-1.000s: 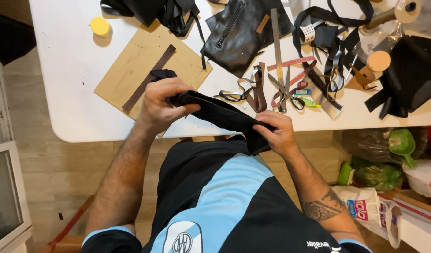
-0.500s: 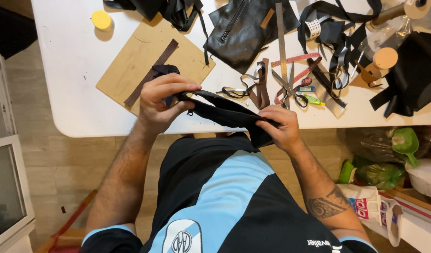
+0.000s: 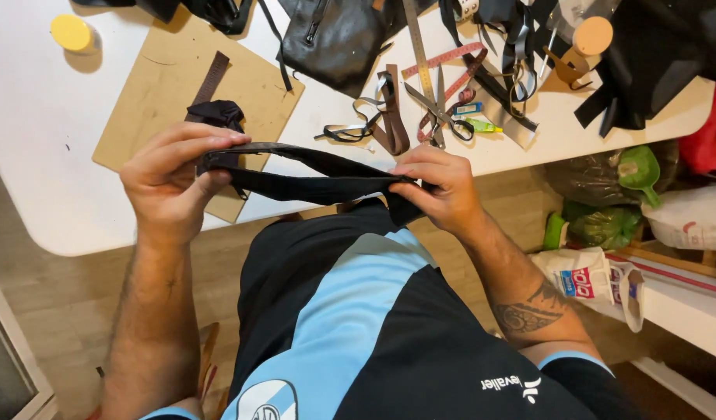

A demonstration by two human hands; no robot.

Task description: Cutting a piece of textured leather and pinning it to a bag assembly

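- Black strap [image 3: 319, 183]: long, flat, dark band of leather or webbing, held in the air just in front of the person's torso, at the near edge of the white table [image 3: 39, 140]. It is doubled: two layers run side by side, apart at the left end and coming together at the right.
- Left hand [image 3: 175, 183]: fingers curled over the strap's left end, thumb beneath, pinching the layers. A bunched black tail sticks up behind the knuckles.
- Right hand [image 3: 443, 187]: fingers closed narrowly on the strap's right end, pressing the layers flat; a short end hangs below.
- Progress, as a judgement: the strap is folded over and being lined up by hand; no stitch, glue or clip shows on it, so any fastening looks not yet done. The tools lie untouched.
- Behind the hands: a tan board [image 3: 179, 93] with a brown strip [image 3: 210, 78] on it.
- Farther back: scissors [image 3: 440, 113], a metal ruler [image 3: 416, 39], a looped brown strap [image 3: 389, 109], a black leather bag [image 3: 335, 35], a yellow lid [image 3: 70, 33].
- Right of the table: green scoop [image 3: 638, 167] among bags on the floor.
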